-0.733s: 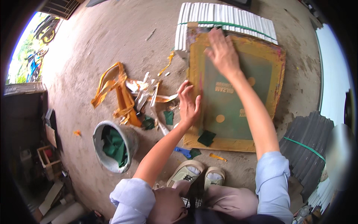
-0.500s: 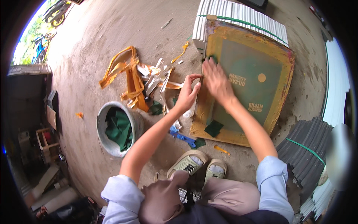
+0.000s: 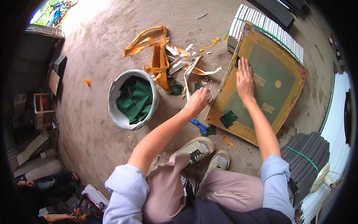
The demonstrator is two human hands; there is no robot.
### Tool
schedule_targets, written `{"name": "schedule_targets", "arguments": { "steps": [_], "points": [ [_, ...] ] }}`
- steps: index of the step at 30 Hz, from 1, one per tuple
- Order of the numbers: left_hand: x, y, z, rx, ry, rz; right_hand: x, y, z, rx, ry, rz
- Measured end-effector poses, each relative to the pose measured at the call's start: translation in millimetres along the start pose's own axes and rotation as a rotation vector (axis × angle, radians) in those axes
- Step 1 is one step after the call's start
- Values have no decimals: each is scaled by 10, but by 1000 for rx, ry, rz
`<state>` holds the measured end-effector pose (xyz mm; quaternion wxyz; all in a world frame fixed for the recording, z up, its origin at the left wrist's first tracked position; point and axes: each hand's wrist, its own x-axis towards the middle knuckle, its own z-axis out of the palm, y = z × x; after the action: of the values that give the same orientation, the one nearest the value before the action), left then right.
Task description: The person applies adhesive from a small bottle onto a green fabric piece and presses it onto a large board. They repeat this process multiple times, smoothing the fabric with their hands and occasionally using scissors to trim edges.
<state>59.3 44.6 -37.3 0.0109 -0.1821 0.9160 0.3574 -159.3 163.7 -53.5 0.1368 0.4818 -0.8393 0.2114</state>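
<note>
My right hand (image 3: pixel 245 83) lies flat on a screen-printing frame (image 3: pixel 281 59), fingers stretched toward its upper left edge. A dark green cloth scrap (image 3: pixel 237 61) shows beside those fingertips. The frame has yellowish tape-like borders and a greenish mesh with pale lettering. Another dark green scrap (image 3: pixel 228 118) rests on its lower left part. My left hand (image 3: pixel 197 101) is off the frame, just left of it, with its fingers closed round a small whitish object (image 3: pixel 209 96) that is mostly hidden. Under that wrist lies a blue tool (image 3: pixel 198 125), partly covered.
A grey bucket (image 3: pixel 156 98) of green cloth stands left of my left arm. Orange and white torn strips (image 3: pixel 160 61) litter the floor beyond it. The frame lies against a strapped stack of white boards (image 3: pixel 238 28). Dark strapped sheets (image 3: pixel 307 149) stand at right. Another person's hand (image 3: pixel 61 217) shows at lower left.
My left hand has left the frame's edge, moved toward me and closed on the small whitish object. My right hand stays on the frame. The view has shifted, so the scene sits differently.
</note>
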Motion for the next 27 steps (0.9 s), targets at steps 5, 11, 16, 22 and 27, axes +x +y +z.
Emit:
{"name": "schedule_targets", "arguments": {
  "steps": [5,11,16,22,27],
  "points": [
    [-66,-325,-111,155,102,-88,-970,-588,-163,133,-322,-220],
    [-31,-528,-279,325,227,-70,-1241,-382,-308,-15,-384,-479],
    [49,-567,-331,356,303,45,-517,-146,-245,-20,-128,-1],
    [34,-387,-327,510,335,105,-1354,-865,-161,98,-403,-249],
    [-101,-139,-109,205,316,272,-1573,-699,-281,57,-470,-534]
  ]
}}
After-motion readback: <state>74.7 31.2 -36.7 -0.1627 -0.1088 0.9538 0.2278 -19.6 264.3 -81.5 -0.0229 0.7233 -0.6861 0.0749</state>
